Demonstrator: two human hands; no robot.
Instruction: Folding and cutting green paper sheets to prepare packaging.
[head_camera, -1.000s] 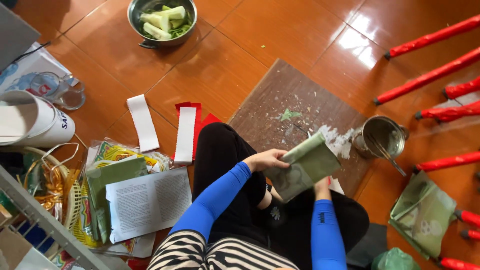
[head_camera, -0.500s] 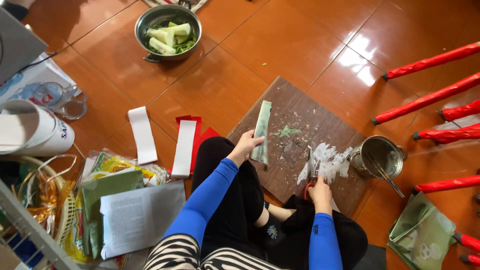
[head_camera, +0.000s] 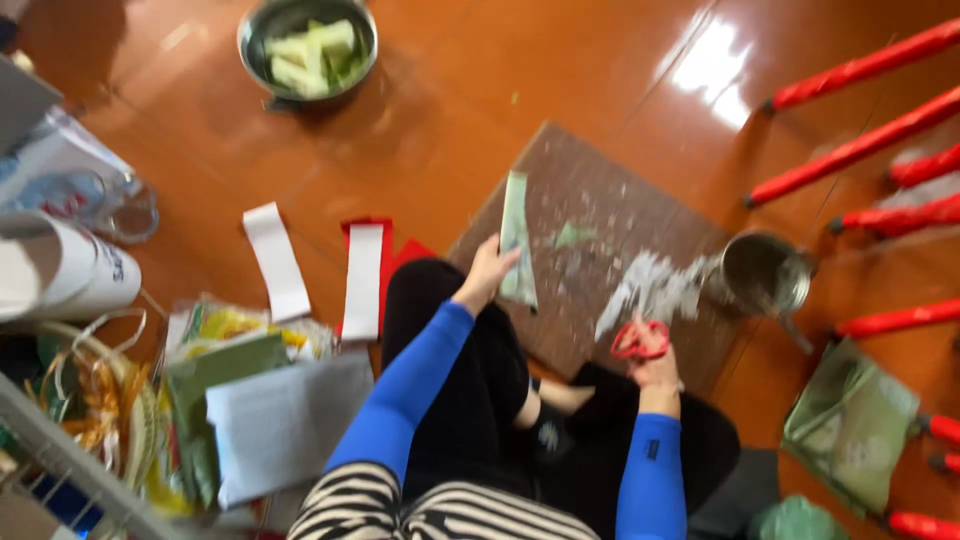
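I sit on an orange tiled floor with my legs folded in black trousers. My left hand (head_camera: 487, 272) holds a long pale green leaf strip (head_camera: 517, 235) upright over the near edge of a brown board (head_camera: 590, 190). My right hand (head_camera: 652, 362) grips red-handled scissors (head_camera: 638, 338) at the board's right side, touching a pile of whitish shreds (head_camera: 650, 290). A small metal pot (head_camera: 765, 272) stands just right of the shreds. Both arms wear blue sleeves. The picture is blurred.
A metal bowl (head_camera: 307, 45) with green pieces sits far ahead. White paper strips (head_camera: 277, 260) and red paper (head_camera: 392, 250) lie left of my knee, beside papers and packets (head_camera: 270, 400). Red chair legs (head_camera: 860, 150) stand at right, a green bag (head_camera: 850, 425) below them.
The folded green leaf held in both hands a second ago is now only in my left hand, raised over the board. My right hand moved to the shreds with the scissors.
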